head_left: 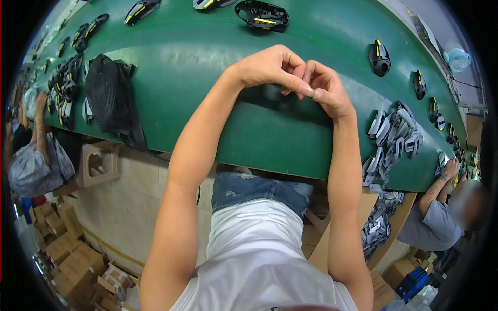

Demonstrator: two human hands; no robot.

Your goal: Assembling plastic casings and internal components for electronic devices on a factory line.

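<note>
Above the green bench, my left hand and my right hand meet, with their thumb tips almost touching. The fingers of both are curled in a pinch. Whatever they may hold is hidden or too small to make out. Just beyond them, at the far side, rests an open black plastic shell with a yellow strip and its inside facing up. To the right of my right hand is a heap of grey plastic frame-like parts.
More black-and-yellow shells lie spaced along the bench's far side. A black mesh bag lies at left beside a pile of dark shells. A box of grey parts stands below right. People work at left and right.
</note>
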